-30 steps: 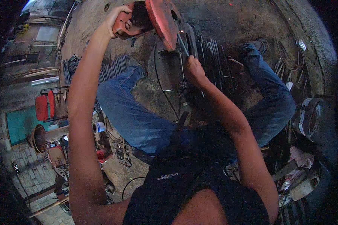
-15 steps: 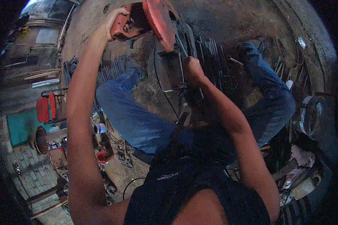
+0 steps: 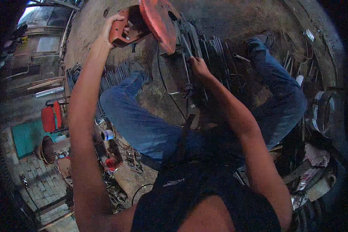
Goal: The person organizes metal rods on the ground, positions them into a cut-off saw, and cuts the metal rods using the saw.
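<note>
My left hand [image 3: 109, 33] is closed around the handle of a red cut-off saw [image 3: 158, 24] at the top; its fingertips show inside the handle loop. The saw's broad red guard slopes down toward the middle, and the blade is hidden. To the right of the guard, my right hand [image 3: 200, 69] is closed on a thin metal rod [image 3: 186, 46]. The rod's far part lies by the saw's dark clamp and base [image 3: 191, 33], and its near end shows below my hand. The exact spot where rod meets saw is too dark to make out.
Many metal rods lie side by side at the right [image 3: 217, 54], with another row of short rods [image 3: 118, 75] at the left near my foot. A short pipe [image 3: 241, 58] lies by my right leg. A black cable [image 3: 170, 92] runs between my legs. A red chair [image 3: 48, 119] stands far left.
The saw and my left hand sit slightly farther left in view. My right hand has loosened into a finger grip on the rod, still beside the saw's base.
</note>
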Motion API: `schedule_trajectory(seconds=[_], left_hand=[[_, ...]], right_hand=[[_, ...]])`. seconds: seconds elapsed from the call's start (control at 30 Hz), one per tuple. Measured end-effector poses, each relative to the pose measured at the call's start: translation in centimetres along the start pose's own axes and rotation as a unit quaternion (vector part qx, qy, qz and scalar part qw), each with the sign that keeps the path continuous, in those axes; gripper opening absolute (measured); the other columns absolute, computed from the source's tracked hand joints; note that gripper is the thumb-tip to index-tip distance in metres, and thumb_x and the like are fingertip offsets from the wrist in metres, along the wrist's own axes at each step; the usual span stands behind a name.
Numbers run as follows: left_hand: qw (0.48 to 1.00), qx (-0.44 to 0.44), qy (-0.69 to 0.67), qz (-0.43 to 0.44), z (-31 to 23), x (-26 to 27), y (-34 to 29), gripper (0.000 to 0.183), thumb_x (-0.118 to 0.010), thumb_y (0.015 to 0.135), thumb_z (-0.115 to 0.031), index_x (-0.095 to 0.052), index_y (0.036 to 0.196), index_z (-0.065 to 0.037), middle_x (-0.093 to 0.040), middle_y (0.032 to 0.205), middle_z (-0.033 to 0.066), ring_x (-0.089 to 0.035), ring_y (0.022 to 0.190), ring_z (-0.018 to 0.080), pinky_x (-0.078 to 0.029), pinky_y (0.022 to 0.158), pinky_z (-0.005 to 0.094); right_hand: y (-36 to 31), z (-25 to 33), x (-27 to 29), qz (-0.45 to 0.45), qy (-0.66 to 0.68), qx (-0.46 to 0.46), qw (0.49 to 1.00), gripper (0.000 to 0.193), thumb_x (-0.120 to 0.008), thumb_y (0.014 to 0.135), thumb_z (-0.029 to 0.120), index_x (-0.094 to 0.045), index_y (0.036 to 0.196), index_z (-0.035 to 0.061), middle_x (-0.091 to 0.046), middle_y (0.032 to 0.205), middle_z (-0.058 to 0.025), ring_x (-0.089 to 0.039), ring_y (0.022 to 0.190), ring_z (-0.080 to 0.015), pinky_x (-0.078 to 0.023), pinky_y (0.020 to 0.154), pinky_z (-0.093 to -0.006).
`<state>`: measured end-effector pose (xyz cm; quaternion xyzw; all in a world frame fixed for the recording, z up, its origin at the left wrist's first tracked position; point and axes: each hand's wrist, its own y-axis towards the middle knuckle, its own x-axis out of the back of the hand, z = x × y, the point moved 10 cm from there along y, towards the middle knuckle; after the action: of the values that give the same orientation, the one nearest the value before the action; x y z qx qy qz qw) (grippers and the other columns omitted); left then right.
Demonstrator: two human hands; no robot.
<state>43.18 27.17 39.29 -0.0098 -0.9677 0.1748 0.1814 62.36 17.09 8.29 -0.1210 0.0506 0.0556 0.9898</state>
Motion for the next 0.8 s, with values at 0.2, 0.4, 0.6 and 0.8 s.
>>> schedule_trajectory(seconds=[0.2,0.4,0.6,0.8], left_hand=[[0.998,0.052,-0.033,-0.001,0.9,-0.1,-0.1,0.042,-0.061,0.064,-0.029,-0.049,0.091,0.001,-0.055,0.072,0.0111,-0.055,0.056,0.0199,-0.049,0.05,0.0322],[0.999,0.03,-0.041,0.018,0.5,-0.5,0.0,0.04,-0.06,0.064,-0.027,-0.049,0.091,0.001,-0.055,0.071,0.0111,-0.055,0.054,0.0193,-0.048,0.049,0.0302],[0.997,0.046,-0.06,0.023,0.9,-0.8,-0.2,0.04,-0.06,0.066,-0.027,-0.05,0.092,0.0,-0.056,0.072,0.0114,-0.055,0.055,0.0181,-0.048,0.048,0.0283],[0.996,0.072,-0.043,0.037,1.0,-0.8,-0.7,0.039,-0.06,0.068,-0.028,-0.046,0.092,0.0,-0.051,0.069,0.008,-0.051,0.049,0.0138,-0.045,0.043,0.0221]], right_hand=[[-0.7,2.0,1.3,-0.016,-0.051,-0.036,0.998,0.047,-0.041,0.087,0.035,-0.057,0.073,-0.007,-0.058,0.068,-0.021,-0.06,0.069,-0.0322,-0.042,0.063,-0.0399],[-0.8,3.4,1.5,-0.033,-0.165,-0.036,0.985,0.046,-0.041,0.087,0.035,-0.055,0.074,-0.0075,-0.057,0.067,-0.0226,-0.058,0.067,-0.0368,-0.042,0.06,-0.043],[-0.9,5.2,0.7,-0.028,-0.233,0.043,0.971,0.042,-0.04,0.087,0.031,-0.054,0.077,-0.008,-0.055,0.073,-0.028,-0.054,0.075,-0.0439,-0.042,0.063,-0.0458],[-0.7,4.8,0.2,0.021,-0.249,0.037,0.968,0.04,-0.041,0.086,0.028,-0.056,0.075,-0.0066,-0.055,0.073,-0.0276,-0.055,0.078,-0.0422,-0.043,0.065,-0.0461]])
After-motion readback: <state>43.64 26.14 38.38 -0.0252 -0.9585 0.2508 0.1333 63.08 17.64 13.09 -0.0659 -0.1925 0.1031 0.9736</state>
